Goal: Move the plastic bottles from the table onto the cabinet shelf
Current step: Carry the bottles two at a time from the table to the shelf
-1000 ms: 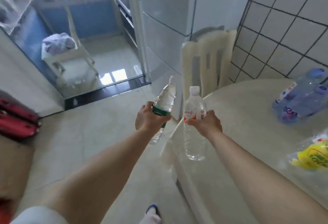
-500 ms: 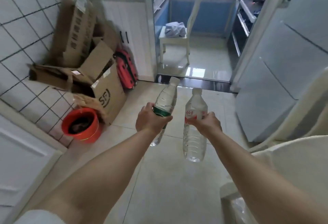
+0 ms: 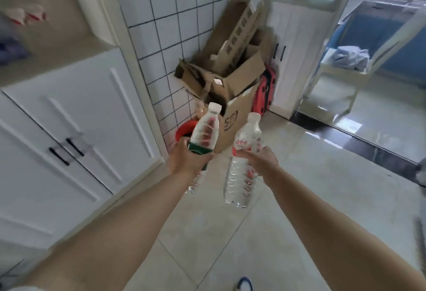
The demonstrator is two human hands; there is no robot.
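Note:
My left hand [image 3: 187, 159] grips a clear plastic bottle with a green label [image 3: 205, 129] around its middle, tilted right. My right hand [image 3: 260, 158] grips a second clear bottle with a red-and-white label [image 3: 243, 166], nearly upright. Both bottles are carried in the air above the tiled floor. The white cabinet [image 3: 69, 134] with two shut doors and black handles stands at the left. Its open shelf [image 3: 46, 44] shows at the upper left, blurred, with a few unclear items on it. The table is out of view.
Cardboard boxes [image 3: 230, 78] are piled against the tiled wall ahead, with a red bucket [image 3: 184, 129] and a red bag [image 3: 265, 92] beside them. A doorway at the right opens onto a kitchen with a white chair [image 3: 345, 69]. My shoe [image 3: 244, 283] shows at the bottom.
The view has swung left, away from the table and past the doorway, toward the white cabinet. Both hands keep their hold on the bottles in front of me.

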